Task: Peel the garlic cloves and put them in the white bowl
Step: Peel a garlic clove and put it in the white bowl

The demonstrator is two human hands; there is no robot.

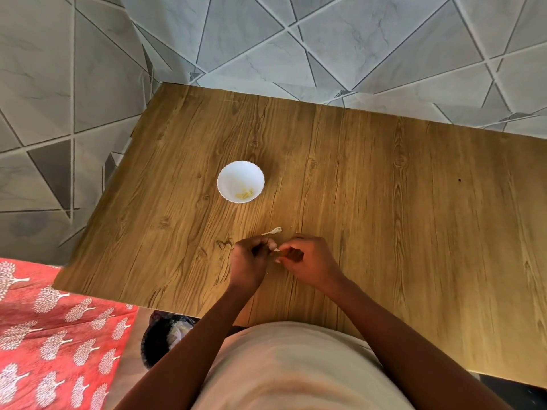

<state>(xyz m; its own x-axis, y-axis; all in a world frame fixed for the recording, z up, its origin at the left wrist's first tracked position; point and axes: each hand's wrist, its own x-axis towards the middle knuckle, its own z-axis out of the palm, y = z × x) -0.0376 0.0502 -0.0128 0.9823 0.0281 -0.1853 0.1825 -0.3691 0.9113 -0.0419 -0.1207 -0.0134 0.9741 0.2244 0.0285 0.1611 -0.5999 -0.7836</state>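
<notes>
Just below the middle of the frame the left hand point(248, 259) and the right hand point(307, 260) meet over the wooden table point(384, 202), fingers of both curled inward and pinching a small garlic clove point(277, 251) between them; only a pale sliver of it shows at the fingertips. Just above the hands a white scrap of garlic skin point(272, 231) lies on the wood. Further up and slightly left stands the white bowl point(240, 181), apart from the hands, with a few pale peeled cloves point(245, 194) on its bottom. At the lower left of the frame are a red patterned cloth point(53, 335) and a dark bin point(161, 338) beside the table edge.
</notes>
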